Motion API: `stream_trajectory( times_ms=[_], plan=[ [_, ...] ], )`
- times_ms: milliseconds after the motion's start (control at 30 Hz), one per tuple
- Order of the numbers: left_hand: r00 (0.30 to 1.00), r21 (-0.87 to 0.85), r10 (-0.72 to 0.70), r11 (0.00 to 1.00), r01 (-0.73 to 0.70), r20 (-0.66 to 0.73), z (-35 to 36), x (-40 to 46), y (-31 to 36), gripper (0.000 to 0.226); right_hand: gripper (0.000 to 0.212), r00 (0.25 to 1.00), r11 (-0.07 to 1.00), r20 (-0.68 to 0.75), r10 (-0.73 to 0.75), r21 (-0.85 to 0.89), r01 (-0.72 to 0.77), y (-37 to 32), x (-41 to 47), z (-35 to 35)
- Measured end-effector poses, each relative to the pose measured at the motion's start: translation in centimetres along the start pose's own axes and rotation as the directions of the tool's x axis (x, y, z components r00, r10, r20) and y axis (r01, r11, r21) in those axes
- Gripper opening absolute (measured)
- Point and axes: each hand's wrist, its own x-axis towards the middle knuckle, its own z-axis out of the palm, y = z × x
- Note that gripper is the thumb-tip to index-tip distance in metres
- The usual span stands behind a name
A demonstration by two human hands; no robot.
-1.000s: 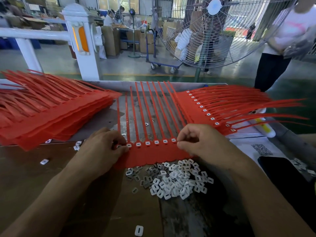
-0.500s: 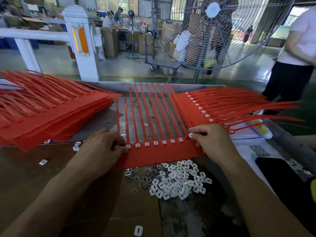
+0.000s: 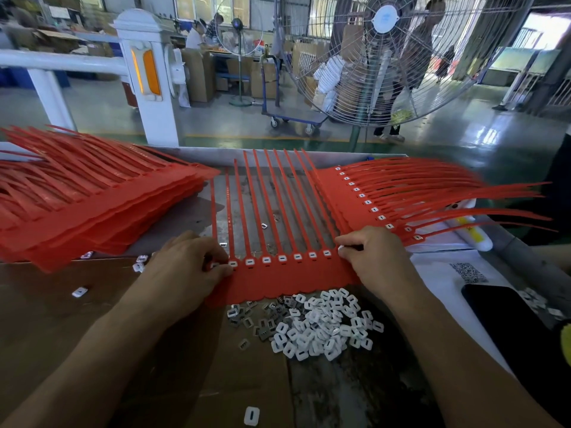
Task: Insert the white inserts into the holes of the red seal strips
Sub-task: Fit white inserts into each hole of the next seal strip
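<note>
Seal strip: flat on bench, inserts seated along its holes.
Left hand: pinching strip's left end.
Right hand: pinching one white insert at strip's right end.
Loose inserts: heaped just before strip.
Red stacks: flanking both sides.

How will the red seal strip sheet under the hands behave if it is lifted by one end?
The red seal strip sheet looks thin, so probably light. Its long tails would likely droop, as those on the right stack bend past the table edge.

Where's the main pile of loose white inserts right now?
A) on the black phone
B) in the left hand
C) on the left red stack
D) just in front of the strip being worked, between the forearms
D: the pile of white inserts lies on the table just near of the red seal strip, between the two forearms.
</note>
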Motion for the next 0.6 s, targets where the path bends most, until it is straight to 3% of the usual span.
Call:
stream_trajectory(
  times_ms=[300,467,600],
  plan=[
    [1.0,-0.002,0.0,1.0,0.0,-0.004,-0.01,-0.07,0.1,0.009,0.03,1.0,0.999,-0.012,0.012,0.04,-0.011,0.2,-0.19,-0.23],
    [1.0,-0.001,-0.003,1.0,0.003,-0.002,0.07,-0.08,0.1,0.01,0.018,0.997,1.0,-0.072,0.023,0.022,-0.021,0.61,-0.06,-0.41],
    [1.0,-0.001,-0.006,1.0,0.006,-0.006,0.07,-0.17,0.08,0.01,0.025,0.998,1.0,-0.061,0.006,0.0,-0.006,0.35,-0.25,-0.58]
  ],
)
